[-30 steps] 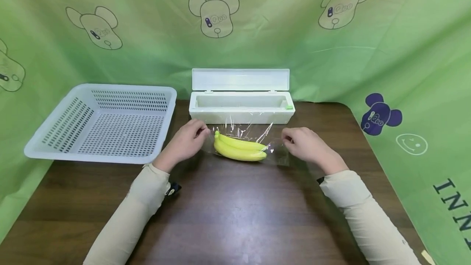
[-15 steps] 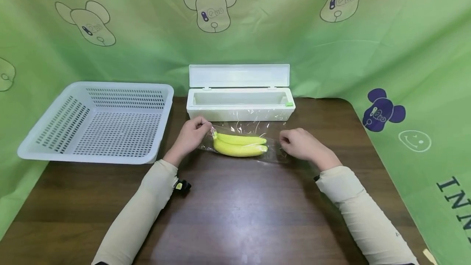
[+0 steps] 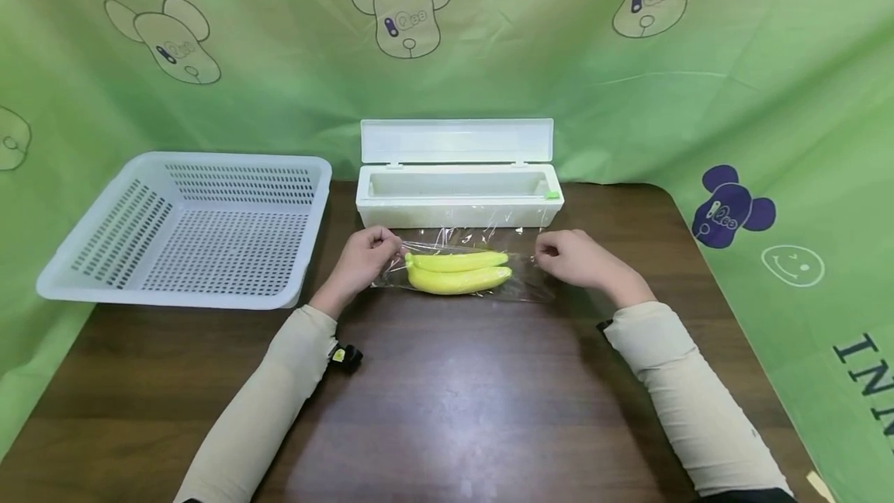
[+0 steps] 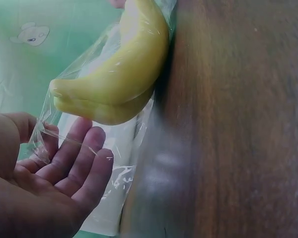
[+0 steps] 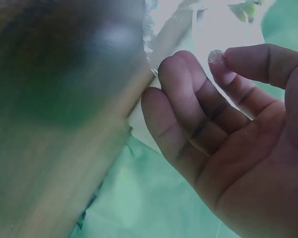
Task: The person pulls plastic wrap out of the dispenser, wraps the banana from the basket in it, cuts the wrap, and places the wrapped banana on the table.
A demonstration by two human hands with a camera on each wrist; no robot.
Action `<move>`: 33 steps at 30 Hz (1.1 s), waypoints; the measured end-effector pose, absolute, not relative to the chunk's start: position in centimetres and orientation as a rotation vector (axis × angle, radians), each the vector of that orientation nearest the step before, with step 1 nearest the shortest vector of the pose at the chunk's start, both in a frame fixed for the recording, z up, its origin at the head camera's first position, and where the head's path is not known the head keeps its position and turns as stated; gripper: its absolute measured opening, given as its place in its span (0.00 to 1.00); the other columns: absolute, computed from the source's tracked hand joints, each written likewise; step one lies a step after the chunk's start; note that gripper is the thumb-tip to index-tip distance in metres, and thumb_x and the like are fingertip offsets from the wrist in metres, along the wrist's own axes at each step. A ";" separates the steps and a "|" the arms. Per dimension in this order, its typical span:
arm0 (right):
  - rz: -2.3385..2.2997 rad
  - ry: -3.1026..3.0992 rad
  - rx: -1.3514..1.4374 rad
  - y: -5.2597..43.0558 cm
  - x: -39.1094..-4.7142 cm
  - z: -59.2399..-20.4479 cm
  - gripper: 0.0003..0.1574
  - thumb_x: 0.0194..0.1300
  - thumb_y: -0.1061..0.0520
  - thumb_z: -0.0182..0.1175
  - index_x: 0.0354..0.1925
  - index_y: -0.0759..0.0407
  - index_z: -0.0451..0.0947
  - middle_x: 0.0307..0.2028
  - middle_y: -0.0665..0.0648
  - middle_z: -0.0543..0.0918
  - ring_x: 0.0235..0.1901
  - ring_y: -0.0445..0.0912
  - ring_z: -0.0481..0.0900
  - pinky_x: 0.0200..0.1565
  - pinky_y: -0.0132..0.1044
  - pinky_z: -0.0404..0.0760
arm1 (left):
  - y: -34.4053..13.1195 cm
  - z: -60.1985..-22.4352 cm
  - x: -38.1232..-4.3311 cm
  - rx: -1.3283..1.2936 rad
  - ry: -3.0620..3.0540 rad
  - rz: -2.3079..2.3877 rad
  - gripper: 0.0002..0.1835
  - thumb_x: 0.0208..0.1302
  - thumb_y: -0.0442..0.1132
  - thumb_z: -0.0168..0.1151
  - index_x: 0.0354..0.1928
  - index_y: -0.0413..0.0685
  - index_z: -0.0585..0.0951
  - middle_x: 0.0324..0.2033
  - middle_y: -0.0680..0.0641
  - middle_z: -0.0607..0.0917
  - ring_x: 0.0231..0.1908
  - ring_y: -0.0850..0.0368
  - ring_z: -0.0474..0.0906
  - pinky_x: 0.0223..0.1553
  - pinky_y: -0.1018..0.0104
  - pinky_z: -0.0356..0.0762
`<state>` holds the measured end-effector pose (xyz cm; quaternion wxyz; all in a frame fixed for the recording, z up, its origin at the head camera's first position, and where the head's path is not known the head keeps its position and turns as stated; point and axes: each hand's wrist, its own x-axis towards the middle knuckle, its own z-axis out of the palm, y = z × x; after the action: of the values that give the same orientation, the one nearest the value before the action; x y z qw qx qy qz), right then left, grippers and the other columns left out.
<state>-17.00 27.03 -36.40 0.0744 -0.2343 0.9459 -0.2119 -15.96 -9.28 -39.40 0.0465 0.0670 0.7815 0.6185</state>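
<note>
clear film (image 3: pixel 525 283) is pinched by the left hand (image 3: pixel 359 260) left of the bananas (image 3: pixel 457 281) and, though blurred, seemingly by the right hand (image 3: pixel 578 258) to their right.

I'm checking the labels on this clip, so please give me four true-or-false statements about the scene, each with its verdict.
1. The left hand and the right hand pinch clear film, one at each end of the bananas. True.
2. The bananas lie inside the basket. False: in the head view they lie right of the basket.
3. The basket stands left of the white box. True.
4. The white box is closed. False: its lid stands open.
</note>
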 end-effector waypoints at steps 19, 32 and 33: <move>-0.754 2.506 -0.439 26.3 -18.9 -37.3 0.13 0.60 0.65 0.48 0.21 0.54 0.69 0.17 0.55 0.74 0.17 0.48 0.75 0.23 0.39 0.76 | -8.9 -39.6 -16.2 0.139 2.292 1.893 0.09 0.68 0.30 0.57 0.28 0.36 0.78 0.31 0.42 0.86 0.32 0.55 0.83 0.35 0.66 0.81; -0.647 2.606 -0.495 26.3 -17.3 -37.6 0.10 0.66 0.67 0.56 0.28 0.59 0.78 0.19 0.51 0.75 0.18 0.44 0.75 0.25 0.38 0.76 | -9.0 -39.6 -15.9 0.109 2.379 1.830 0.06 0.67 0.31 0.60 0.41 0.33 0.80 0.26 0.47 0.79 0.27 0.57 0.74 0.28 0.68 0.74; -0.656 2.621 -0.493 26.3 -17.3 -37.7 0.10 0.67 0.66 0.57 0.29 0.59 0.79 0.19 0.51 0.76 0.18 0.44 0.75 0.26 0.39 0.76 | -9.1 -39.7 -15.9 0.092 2.326 1.876 0.07 0.68 0.30 0.59 0.44 0.31 0.79 0.27 0.47 0.79 0.27 0.57 0.75 0.29 0.69 0.75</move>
<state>-17.28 26.25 -37.67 0.1964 -0.1762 0.9357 -0.2344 -15.88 -9.07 -39.66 0.0758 0.0308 0.7757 0.6257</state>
